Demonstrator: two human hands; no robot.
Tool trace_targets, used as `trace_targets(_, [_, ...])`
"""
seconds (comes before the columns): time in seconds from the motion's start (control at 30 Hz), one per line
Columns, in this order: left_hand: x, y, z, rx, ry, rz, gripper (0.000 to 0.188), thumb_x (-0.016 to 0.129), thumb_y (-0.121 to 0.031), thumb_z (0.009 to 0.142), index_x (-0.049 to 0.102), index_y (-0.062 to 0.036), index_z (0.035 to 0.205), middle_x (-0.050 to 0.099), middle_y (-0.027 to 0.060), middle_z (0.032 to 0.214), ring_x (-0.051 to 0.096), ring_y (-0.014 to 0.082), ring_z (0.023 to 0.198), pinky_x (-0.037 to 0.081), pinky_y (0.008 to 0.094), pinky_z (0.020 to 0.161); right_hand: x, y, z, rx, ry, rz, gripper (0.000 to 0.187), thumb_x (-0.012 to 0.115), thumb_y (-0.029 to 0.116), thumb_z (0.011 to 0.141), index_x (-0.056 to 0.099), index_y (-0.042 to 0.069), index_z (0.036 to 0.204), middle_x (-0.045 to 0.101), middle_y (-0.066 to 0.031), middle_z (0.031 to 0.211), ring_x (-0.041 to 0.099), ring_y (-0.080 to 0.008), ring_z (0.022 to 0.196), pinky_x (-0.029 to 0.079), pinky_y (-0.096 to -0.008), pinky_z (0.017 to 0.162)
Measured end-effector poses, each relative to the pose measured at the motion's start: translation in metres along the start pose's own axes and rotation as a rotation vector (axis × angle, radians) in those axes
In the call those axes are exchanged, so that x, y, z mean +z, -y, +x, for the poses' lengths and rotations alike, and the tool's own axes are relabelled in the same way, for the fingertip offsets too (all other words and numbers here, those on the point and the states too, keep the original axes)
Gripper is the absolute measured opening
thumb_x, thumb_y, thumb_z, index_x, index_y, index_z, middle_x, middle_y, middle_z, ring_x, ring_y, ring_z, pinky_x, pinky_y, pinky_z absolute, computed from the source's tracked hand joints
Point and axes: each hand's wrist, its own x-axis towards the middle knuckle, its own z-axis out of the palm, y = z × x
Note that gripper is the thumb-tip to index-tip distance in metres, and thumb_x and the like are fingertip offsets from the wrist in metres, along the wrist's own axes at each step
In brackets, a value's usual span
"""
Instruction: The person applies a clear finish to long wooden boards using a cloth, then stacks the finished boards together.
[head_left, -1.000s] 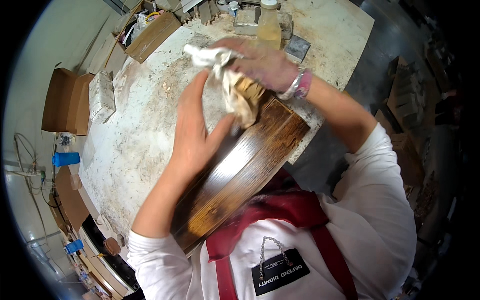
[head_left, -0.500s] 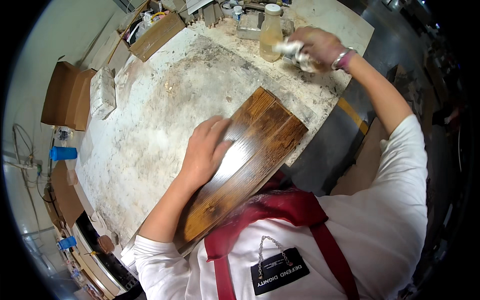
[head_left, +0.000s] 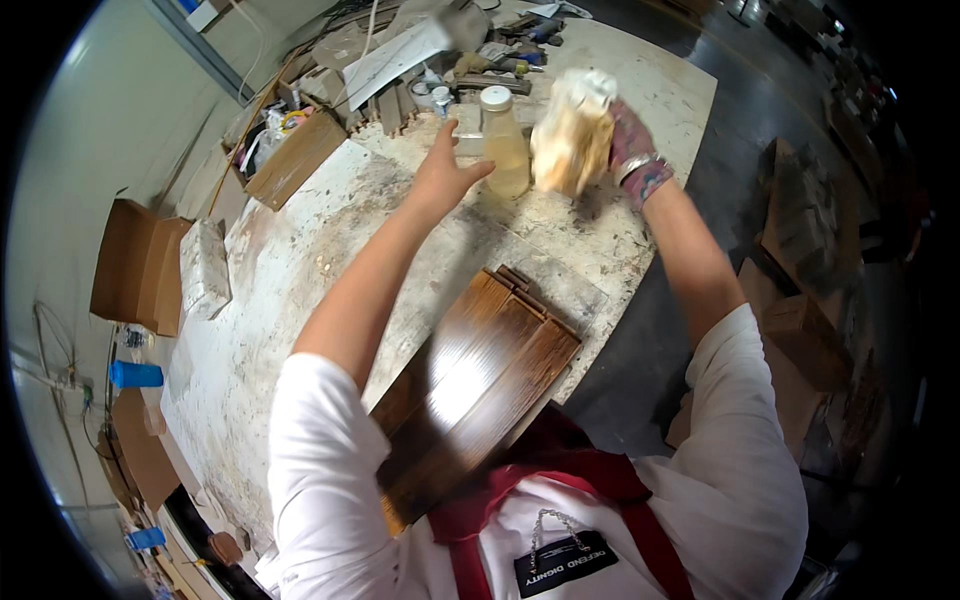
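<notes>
My left hand (head_left: 447, 180) reaches across the bench, thumb and fingers spread at the left side of a clear plastic bottle (head_left: 507, 160). The bottle stands upright with a white cap and pale yellowish liquid inside; whether my thumb touches it I cannot tell. In a stained glove, my right hand (head_left: 630, 145) grips a crumpled white and yellow-stained rag (head_left: 572, 135), held up just right of the bottle and smeared by motion. Close to my body lie glossy brown wooden planks (head_left: 480, 350), stacked, their far ends slightly uneven. Neither hand is on them.
A worn, stained white workbench (head_left: 300, 270) spreads before me. Along its far side are a wooden box (head_left: 297, 160) of odds and ends, a small white-capped bottle (head_left: 441, 100) and cluttered tools (head_left: 500, 62). An open cardboard box (head_left: 140, 265) and a wrapped block (head_left: 205, 270) sit at left.
My left hand has left the planks and moved forward to the bottle. The right hand has raised the rag beside it. My view has shifted, so the planks sit lower in it.
</notes>
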Motion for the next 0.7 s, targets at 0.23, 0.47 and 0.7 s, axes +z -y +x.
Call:
trace_targets(0.23, [0.099, 0.042, 0.075, -0.001, -0.137, -0.213, 0.087, 0.082, -0.034, 0.067, 0.037, 0.0008, 0.132, 0.054, 0.0235, 0.126, 0.057, 0.0324, 0.113, 0.046, 0.0397, 0.093, -0.06, -0.029, -0.079, 0.276, -0.174, 0.375, 0.03, 0.052, 0.022, 0.094, 0.058, 0.004, 0.118, 0.066, -0.0104, 0.11, 0.064, -0.0227, 0.098, 0.052, -0.0354, 0.085])
trace_targets(0.47, [0.065, -0.028, 0.015, 0.435, -0.016, 0.306, 0.06, 0.076, -0.021, 0.071, 0.049, -0.0117, 0.124, 0.056, 0.0138, 0.107, 0.058, 0.0342, 0.097, 0.046, 0.0421, 0.084, -0.103, -0.053, -0.097, 0.032, -0.328, 0.226, 0.026, 0.056, 0.019, 0.092, 0.062, 0.005, 0.113, 0.067, -0.006, 0.109, 0.063, -0.0187, 0.101, 0.051, -0.0292, 0.085])
trace_targets(0.7, [0.049, -0.054, -0.02, 0.824, 0.128, 1.032, 0.056, 0.072, -0.018, 0.07, 0.053, -0.0242, 0.122, 0.051, 0.0063, 0.103, 0.053, 0.0233, 0.099, 0.041, 0.0442, 0.083, -0.022, -0.039, -0.15, -0.059, -0.11, 0.332, 0.031, 0.058, 0.009, 0.09, 0.056, 0.004, 0.12, 0.063, -0.0073, 0.113, 0.062, -0.0219, 0.102, 0.053, -0.0343, 0.085])
